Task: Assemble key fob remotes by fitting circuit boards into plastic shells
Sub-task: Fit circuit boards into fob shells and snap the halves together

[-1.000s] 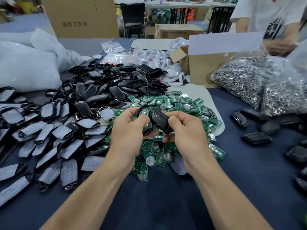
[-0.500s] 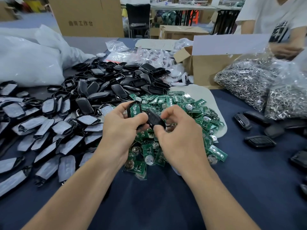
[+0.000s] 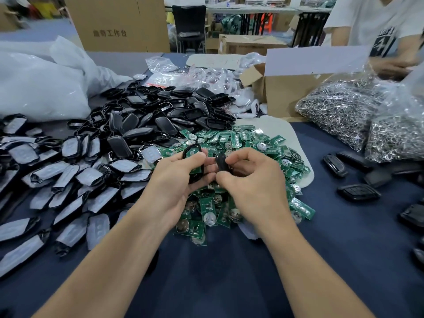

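A: Where are the shell parts?
B: Left grip (image 3: 174, 180) curls round a black frame (image 3: 195, 178). Right grip (image 3: 254, 180) pinches a black cover (image 3: 221, 162) at its three o'clock, above the circuit boards (image 3: 241, 138).

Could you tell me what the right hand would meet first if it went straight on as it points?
Probably the black frame held in the left hand, just beyond the dark shell piece the right hand pinches; depth unclear.
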Action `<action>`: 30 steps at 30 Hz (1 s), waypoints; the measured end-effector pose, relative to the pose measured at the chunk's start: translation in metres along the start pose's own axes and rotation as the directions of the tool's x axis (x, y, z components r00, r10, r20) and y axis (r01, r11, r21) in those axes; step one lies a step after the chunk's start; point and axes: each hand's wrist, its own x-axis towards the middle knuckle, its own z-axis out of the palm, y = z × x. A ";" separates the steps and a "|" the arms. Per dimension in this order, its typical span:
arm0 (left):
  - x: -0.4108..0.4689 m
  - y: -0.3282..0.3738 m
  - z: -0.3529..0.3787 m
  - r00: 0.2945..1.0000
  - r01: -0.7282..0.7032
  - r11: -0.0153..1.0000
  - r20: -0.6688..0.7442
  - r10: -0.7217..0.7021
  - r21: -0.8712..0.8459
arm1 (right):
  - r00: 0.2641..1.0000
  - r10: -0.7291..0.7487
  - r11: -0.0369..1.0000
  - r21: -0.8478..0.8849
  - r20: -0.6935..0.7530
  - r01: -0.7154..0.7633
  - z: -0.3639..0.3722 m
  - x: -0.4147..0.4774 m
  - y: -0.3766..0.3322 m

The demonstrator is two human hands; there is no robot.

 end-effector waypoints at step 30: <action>-0.017 0.002 0.006 0.965 -0.260 0.914 0.038 0.261 0.312 | 0.919 0.123 0.598 0.711 0.374 -0.370 -0.014 0.012 -0.003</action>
